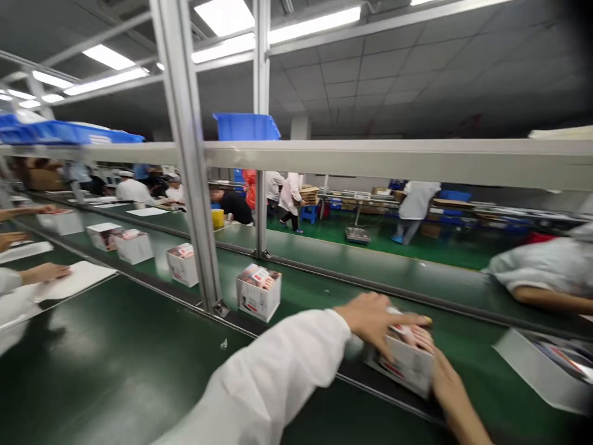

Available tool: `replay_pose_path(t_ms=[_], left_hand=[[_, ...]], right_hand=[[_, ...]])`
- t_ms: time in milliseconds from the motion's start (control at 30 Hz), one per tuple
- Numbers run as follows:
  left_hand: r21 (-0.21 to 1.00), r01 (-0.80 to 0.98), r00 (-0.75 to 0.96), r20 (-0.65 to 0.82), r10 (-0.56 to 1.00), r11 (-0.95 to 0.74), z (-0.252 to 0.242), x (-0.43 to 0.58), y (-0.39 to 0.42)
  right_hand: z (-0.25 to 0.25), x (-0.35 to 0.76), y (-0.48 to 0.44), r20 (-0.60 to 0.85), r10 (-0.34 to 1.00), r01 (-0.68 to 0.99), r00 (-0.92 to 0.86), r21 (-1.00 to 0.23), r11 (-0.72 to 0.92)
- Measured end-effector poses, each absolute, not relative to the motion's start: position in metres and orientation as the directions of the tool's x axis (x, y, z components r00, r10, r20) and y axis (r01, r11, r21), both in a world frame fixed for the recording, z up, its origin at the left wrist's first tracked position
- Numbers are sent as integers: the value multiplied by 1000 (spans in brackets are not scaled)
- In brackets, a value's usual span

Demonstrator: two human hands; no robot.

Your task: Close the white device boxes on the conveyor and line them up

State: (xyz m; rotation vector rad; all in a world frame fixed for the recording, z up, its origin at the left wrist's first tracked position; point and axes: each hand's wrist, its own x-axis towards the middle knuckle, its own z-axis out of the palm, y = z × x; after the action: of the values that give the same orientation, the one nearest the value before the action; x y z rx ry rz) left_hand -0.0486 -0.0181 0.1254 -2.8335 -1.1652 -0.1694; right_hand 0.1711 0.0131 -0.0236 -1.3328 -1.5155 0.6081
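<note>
Both my hands are at a white printed box [407, 361] on the green conveyor belt [319, 296]. My left hand [375, 321] reaches over its left side and top, thumb on the near face and fingers stretched across the top edge. Against the box's right side lies my right hand [447, 377], its fingers partly hidden behind the box. The box is slightly blurred. Another printed box [259, 293] stands on the belt to the left, and a larger white box [546, 371] is at the far right.
More boxes [134, 246] line the belt at the left. A metal post [185, 154] rises beside the belt, under a shelf beam [370, 157] carrying a blue bin [245, 127]. Other people's hands [46, 273] work at the left; a person's sleeve [537, 262] is at the right.
</note>
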Motion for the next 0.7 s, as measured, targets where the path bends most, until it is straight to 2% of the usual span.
replay_pose_path(t_ms=[133,333,400,533,600,700], left_hand=[[-70,807,591,59,805,-587,126,-78,-10],[-22,853,519,-48,853,-521,127,-113,-8],[-53,859,510,8,860,-509,128,-112,-15],[-93,835,541,312,781,-542,111,-86,-50],[-33,768,602,377,704,-639,87,-65,-73],[144,645,683,332,650,-751,37,-37,-99]], right_hand=[[-40,167,10,148,988,435,-33,-888,147],[-35,163,2,164,985,377,-49,-910,171],[-33,164,0,183,983,349,-28,-920,181],[-33,166,-1,189,982,295,27,-940,173],[-33,167,-1,203,978,264,48,-947,183],[-33,168,-1,238,967,217,87,-952,215]])
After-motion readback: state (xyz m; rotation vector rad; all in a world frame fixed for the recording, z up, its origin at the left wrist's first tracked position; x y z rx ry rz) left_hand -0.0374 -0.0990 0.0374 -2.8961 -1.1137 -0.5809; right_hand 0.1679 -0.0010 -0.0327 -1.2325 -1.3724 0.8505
